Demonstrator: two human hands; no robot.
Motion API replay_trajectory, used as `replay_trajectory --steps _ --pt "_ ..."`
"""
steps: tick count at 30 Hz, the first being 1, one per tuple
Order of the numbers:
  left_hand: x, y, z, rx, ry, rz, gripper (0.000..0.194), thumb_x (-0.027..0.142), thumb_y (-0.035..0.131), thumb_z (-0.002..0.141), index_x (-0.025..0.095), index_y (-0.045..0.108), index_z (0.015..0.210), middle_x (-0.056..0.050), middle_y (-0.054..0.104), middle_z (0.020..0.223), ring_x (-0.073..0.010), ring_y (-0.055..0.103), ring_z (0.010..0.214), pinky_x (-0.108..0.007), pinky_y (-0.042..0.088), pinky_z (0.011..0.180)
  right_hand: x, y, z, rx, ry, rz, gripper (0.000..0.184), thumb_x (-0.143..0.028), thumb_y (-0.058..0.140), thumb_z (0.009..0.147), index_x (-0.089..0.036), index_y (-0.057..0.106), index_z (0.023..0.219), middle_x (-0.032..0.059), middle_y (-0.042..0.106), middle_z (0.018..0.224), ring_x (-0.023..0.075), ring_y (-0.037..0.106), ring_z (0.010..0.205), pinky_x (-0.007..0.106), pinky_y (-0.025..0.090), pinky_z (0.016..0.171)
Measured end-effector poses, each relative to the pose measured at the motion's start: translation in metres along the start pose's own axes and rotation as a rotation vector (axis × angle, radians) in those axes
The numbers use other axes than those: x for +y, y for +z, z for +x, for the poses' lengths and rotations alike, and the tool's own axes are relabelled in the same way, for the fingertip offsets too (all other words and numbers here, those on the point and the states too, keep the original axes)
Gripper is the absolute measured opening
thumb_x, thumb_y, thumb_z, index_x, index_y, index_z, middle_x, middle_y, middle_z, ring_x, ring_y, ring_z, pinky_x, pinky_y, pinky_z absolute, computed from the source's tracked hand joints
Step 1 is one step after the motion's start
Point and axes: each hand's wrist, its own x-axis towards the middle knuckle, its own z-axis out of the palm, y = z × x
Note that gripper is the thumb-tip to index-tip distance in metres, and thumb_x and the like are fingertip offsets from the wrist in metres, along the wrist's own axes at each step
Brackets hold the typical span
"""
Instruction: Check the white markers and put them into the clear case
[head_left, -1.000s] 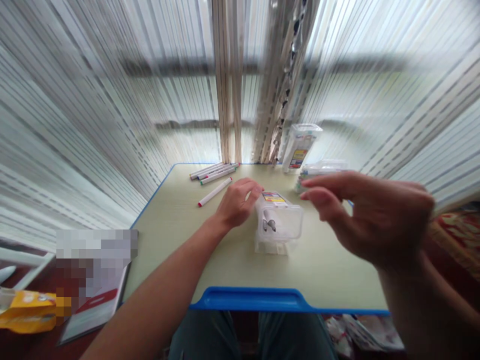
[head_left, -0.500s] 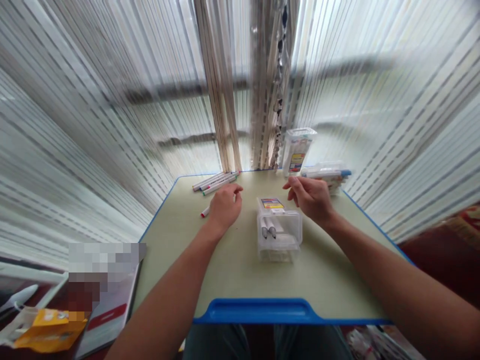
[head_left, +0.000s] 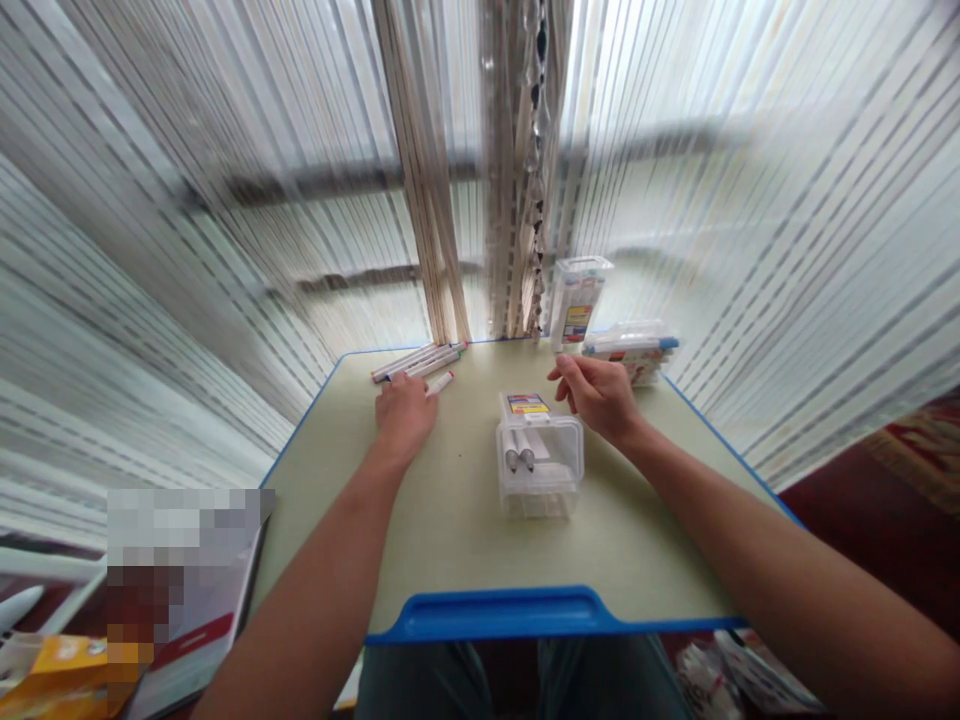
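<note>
A clear plastic box [head_left: 540, 463] lies on its side in the middle of the pale green table [head_left: 465, 520], with two white markers inside. My left hand [head_left: 403, 415] rests palm down over a white marker with a red cap [head_left: 441, 382], fingers curled onto it. More white markers [head_left: 416, 361] lie in a row just beyond that hand. My right hand [head_left: 596, 393] hovers to the right of the box's far end, fingers loosely bent and apart, holding nothing.
A tall clear marker box [head_left: 574, 303] stands at the table's back edge, and another [head_left: 634, 350] lies beside it at the right. String curtains hang behind. A blue tray lip [head_left: 510, 612] forms the near edge. Papers and a yellow pack [head_left: 67, 665] lie at lower left.
My left hand moved left, away from the box, onto the red-capped marker. My right hand came down from near the camera to beside the box's far end.
</note>
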Motion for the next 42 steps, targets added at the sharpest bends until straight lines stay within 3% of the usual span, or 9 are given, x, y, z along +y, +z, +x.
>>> replay_trajectory --steps 6,11,18,21,23,27,29,34,42 --pt "0.001 -0.005 0.000 -0.013 0.019 -0.039 0.030 0.027 0.052 0.093 0.015 0.077 0.105 -0.018 0.074 0.108 -0.0344 0.069 0.104 -0.044 0.053 0.089 -0.002 0.000 0.000 -0.008 0.012 0.013 0.060 -0.064 0.046 0.096 -0.016 0.073 0.074 0.0030 0.065 0.051 0.0120 0.055 0.038 0.022 0.037 0.041" --pt "0.008 -0.010 -0.001 0.024 0.058 -0.157 0.034 0.031 0.046 0.100 0.021 0.071 0.121 -0.014 0.077 0.108 -0.0303 0.072 0.100 -0.038 0.053 0.081 -0.002 -0.001 0.000 -0.011 0.029 0.027 0.058 -0.062 0.047 0.096 -0.016 0.073 0.074 0.0023 0.065 0.051 0.0111 0.053 0.038 0.021 0.037 0.040" --pt "0.024 -0.017 -0.005 0.181 0.326 -0.762 0.036 0.041 0.054 0.098 0.017 0.071 0.119 -0.007 0.075 0.084 -0.0190 0.068 0.072 -0.028 0.049 0.071 -0.007 -0.001 0.000 -0.001 0.062 0.135 0.052 -0.058 0.051 0.096 -0.015 0.072 0.076 0.0013 0.064 0.053 0.0096 0.051 0.037 0.022 0.038 0.042" --pt "0.035 -0.026 -0.013 0.132 0.430 -0.969 0.038 0.045 0.059 0.095 0.017 0.074 0.116 -0.004 0.072 0.078 -0.0162 0.064 0.066 -0.026 0.047 0.064 -0.022 -0.005 0.002 -0.008 0.080 0.273 0.045 -0.056 0.056 0.094 -0.015 0.072 0.086 0.0007 0.066 0.060 0.0094 0.052 0.042 0.022 0.039 0.043" --pt "0.041 -0.034 -0.020 0.124 0.485 -1.043 0.034 0.040 0.062 0.094 0.018 0.075 0.115 -0.006 0.075 0.085 -0.0175 0.067 0.076 -0.026 0.049 0.069 -0.035 -0.010 0.003 -0.024 0.092 0.387 0.042 -0.056 0.061 0.092 -0.016 0.070 0.097 -0.0002 0.066 0.063 0.0093 0.051 0.045 0.022 0.037 0.042" --pt "0.046 -0.049 -0.031 0.098 0.571 -1.060 0.026 0.029 0.062 0.093 0.018 0.077 0.111 -0.008 0.077 0.095 -0.0184 0.069 0.084 -0.027 0.052 0.072 -0.057 -0.019 0.004 -0.118 0.036 0.524 0.049 -0.049 0.073 0.085 -0.019 0.064 0.123 -0.0010 0.066 0.073 0.0098 0.052 0.054 0.022 0.038 0.045" --pt "0.047 -0.053 -0.034 0.071 0.597 -1.072 0.024 0.027 0.062 0.093 0.018 0.078 0.109 -0.008 0.077 0.096 -0.0184 0.070 0.084 -0.027 0.053 0.073 -0.063 -0.021 0.003 -0.169 0.022 0.549 0.049 -0.043 0.077 0.083 -0.021 0.065 0.125 -0.0013 0.066 0.076 0.0101 0.054 0.058 0.022 0.039 0.047" --pt "0.047 -0.051 -0.034 0.056 0.569 -1.097 0.022 0.029 0.068 0.089 0.017 0.079 0.104 -0.008 0.078 0.092 -0.0173 0.070 0.080 -0.026 0.052 0.070 -0.061 -0.020 0.002 -0.179 0.060 0.562 0.026 -0.038 0.081 0.081 -0.018 0.073 0.097 -0.0003 0.067 0.070 0.0075 0.049 0.050 0.022 0.036 0.043" --pt "0.045 -0.038 -0.021 -0.075 0.342 -1.380 0.024 0.036 0.073 0.084 0.013 0.078 0.091 -0.004 0.070 0.069 -0.0079 0.048 0.050 -0.021 0.036 0.046 -0.045 -0.023 0.012 -0.007 0.233 0.695 0.022 -0.039 0.077 0.078 -0.020 0.067 0.083 0.0003 0.068 0.070 0.0088 0.050 0.047 0.022 0.035 0.040"
